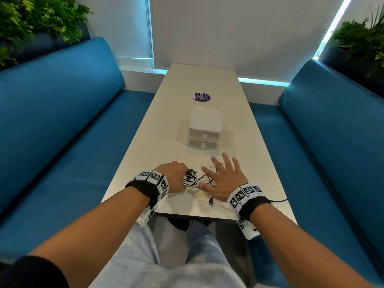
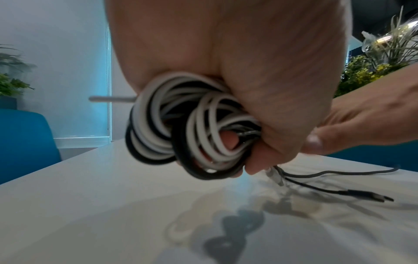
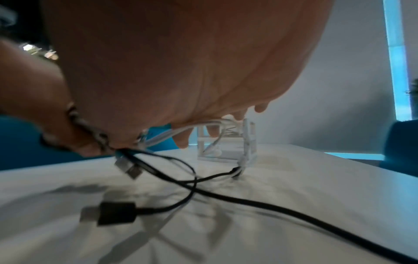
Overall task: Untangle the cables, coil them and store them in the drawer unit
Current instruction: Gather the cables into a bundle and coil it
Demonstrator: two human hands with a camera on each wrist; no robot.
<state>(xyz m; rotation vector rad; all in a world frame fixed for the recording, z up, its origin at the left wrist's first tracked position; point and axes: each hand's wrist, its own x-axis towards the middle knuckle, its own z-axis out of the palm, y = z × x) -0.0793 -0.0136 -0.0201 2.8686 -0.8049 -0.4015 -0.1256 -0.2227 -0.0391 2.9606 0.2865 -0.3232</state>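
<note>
A bundle of cables [image 2: 187, 125] is clenched in the left hand [image 1: 173, 176]; the right hand [image 1: 225, 179] is spread flat above loose black cables [image 3: 226, 194], before the drawer unit [image 1: 204, 129].

The left hand [image 1: 173, 175] hides most of the cable bundle [image 1: 190, 179]; its ends look blurred.

Location: an office or café-style seating booth. Indicators: a long, narrow white table [image 1: 207, 84] runs between two facing blue upholstered benches, one on the left [image 1: 62, 100] and one on the right [image 1: 332, 132]. Behind each bench back stands a dark planter with green plants [image 1: 31, 23]. The far wall is plain white, fitted with a roller blind [image 1: 239, 32] edged by cyan light. A round purple branded sticker [image 1: 201, 97] lies on the tabletop.
</note>
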